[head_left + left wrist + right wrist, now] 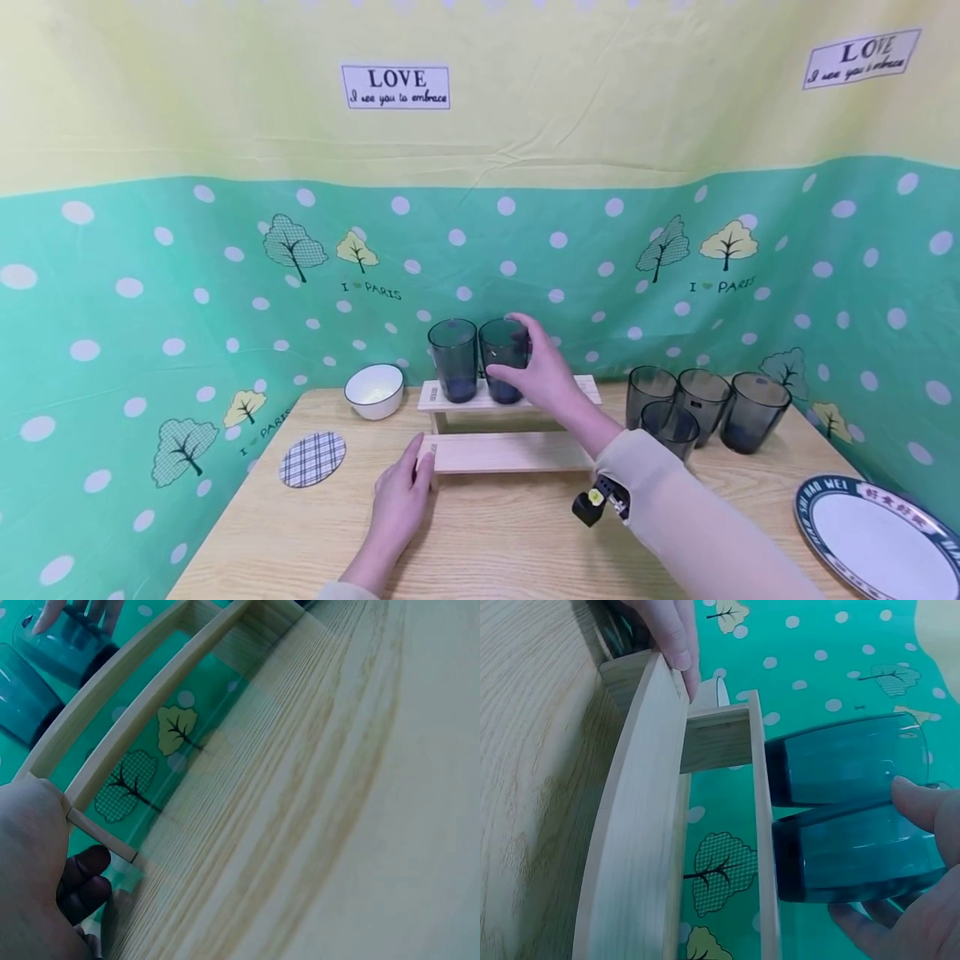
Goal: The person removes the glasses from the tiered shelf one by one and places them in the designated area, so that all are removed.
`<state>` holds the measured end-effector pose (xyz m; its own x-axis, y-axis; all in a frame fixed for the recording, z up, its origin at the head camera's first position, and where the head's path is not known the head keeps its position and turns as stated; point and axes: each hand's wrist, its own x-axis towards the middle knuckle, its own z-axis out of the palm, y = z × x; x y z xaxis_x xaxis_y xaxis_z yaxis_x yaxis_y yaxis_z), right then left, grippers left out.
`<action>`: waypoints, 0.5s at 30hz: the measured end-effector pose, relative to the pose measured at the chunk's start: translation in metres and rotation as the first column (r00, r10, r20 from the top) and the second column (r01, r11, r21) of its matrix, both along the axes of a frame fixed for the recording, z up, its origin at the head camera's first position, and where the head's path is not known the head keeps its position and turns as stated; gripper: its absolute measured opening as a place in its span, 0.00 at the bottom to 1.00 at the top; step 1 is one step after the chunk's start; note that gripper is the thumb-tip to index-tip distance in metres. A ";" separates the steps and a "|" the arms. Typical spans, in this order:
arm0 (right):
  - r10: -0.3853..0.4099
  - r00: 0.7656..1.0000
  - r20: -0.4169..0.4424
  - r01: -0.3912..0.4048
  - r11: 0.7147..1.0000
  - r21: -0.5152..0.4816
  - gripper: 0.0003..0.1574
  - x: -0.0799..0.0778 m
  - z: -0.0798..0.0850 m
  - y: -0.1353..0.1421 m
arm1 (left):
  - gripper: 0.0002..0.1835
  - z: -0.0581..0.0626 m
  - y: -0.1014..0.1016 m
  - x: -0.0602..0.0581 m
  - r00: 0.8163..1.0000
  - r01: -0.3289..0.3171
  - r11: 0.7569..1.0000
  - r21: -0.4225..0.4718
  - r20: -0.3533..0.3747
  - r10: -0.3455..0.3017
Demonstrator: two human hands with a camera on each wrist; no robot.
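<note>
A two-tier wooden rack [517, 454] stands on the table, with two dark tinted glasses upright side by side on its upper tier. My right hand [543, 375] holds the right-hand glass [501, 346], thumb across its near side and fingers round the other side. The left-hand glass [453, 358] is close beside it; in the right wrist view my thumb [919, 802] lies near where both glasses meet. At the rack's left end, my left hand [401, 500] grips the lower tier's edge. Its darker fingertips [90, 889] curl beside the end piece in the left wrist view.
Several more tinted glasses [753, 412] stand grouped right of the rack. A white bowl [375, 392] and a checked round coaster [312, 458] are on the left. A white plate with a patterned rim [813, 521] lies at the right edge. A polka-dot cloth hangs behind.
</note>
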<state>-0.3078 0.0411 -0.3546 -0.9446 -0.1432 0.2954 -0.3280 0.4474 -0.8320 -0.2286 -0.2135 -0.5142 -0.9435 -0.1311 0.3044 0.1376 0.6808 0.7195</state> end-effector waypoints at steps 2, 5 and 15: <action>-0.009 1.000 0.011 0.009 1.000 0.003 0.60 0.002 0.002 0.004 | 0.29 -0.001 0.000 0.000 1.000 0.000 1.000 0.002 -0.002 0.000; -0.015 1.000 0.023 0.015 1.000 0.004 0.63 0.007 0.006 0.011 | 0.29 -0.001 0.000 0.000 1.000 0.001 1.000 0.002 -0.002 -0.001; -0.010 1.000 0.014 0.010 1.000 -0.007 0.68 0.034 0.029 0.044 | 0.29 0.000 0.000 -0.001 1.000 -0.004 1.000 0.003 0.007 0.004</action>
<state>-0.2741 0.0847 -0.3258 -0.9502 -0.1313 0.2828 -0.3114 0.4445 -0.8399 -0.2292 -0.2130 -0.5147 -0.9450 -0.1359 0.2975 0.1298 0.6791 0.7225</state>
